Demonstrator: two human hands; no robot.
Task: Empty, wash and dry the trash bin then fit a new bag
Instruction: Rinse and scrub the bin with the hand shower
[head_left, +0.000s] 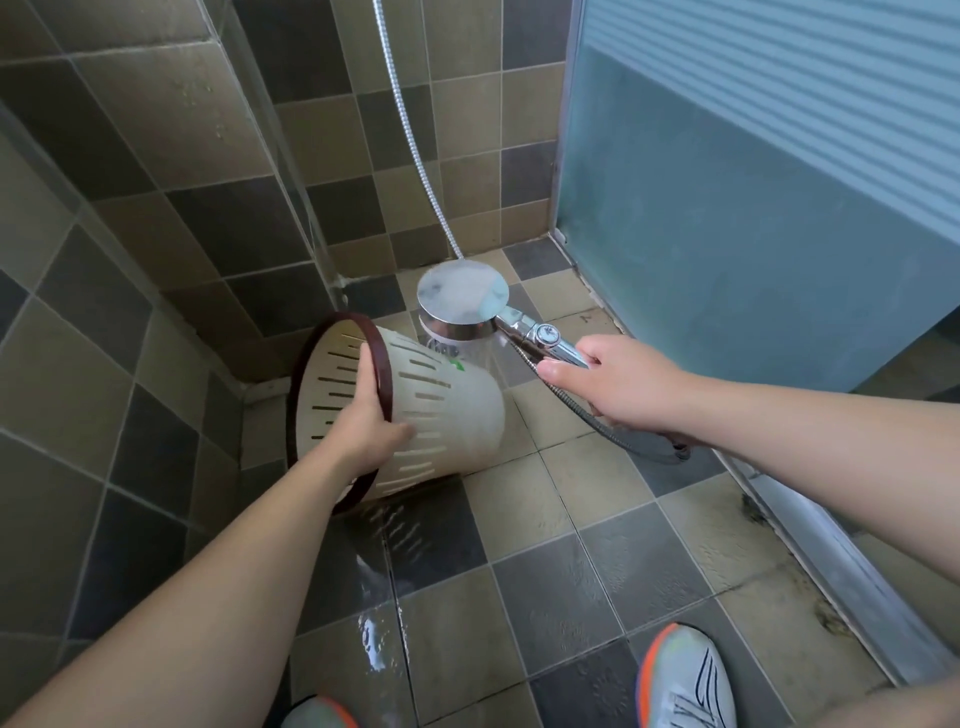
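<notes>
Water was running from the shower head (464, 305) when this was taken, and you had the trash bin (415, 410) tipped on its side over the tiled floor (561, 582). Your left hand (363, 431) gripped the bin at its dark rim (378, 358), fingers curled over the edge and into the mouth, thumb lying on the slotted wall outside. The bin's long axis ran roughly level, mouth toward your left and toward the tiled wall (156, 171), closed base pointing right, toward the shower head. It looked lifted or only lightly resting on the floor; I cannot tell which.

Your right hand (618, 382) was wrapped around the shower handle (558, 349), thumb along its underside, with the metal hose (415, 140) looping below your wrist and rising up the wall. The spray face pointed down, so the water fell on the bin's outer wall near the base, just beside the head, and ran off across the wet floor toward your shoes (685, 680).

That relation is what mattered: the spray was at the closed end, and the mouth faced away from it. To rinse the inside, I judge you would have needed either to turn the mouth rightward with the left hand or to carry the shower head across to it.
</notes>
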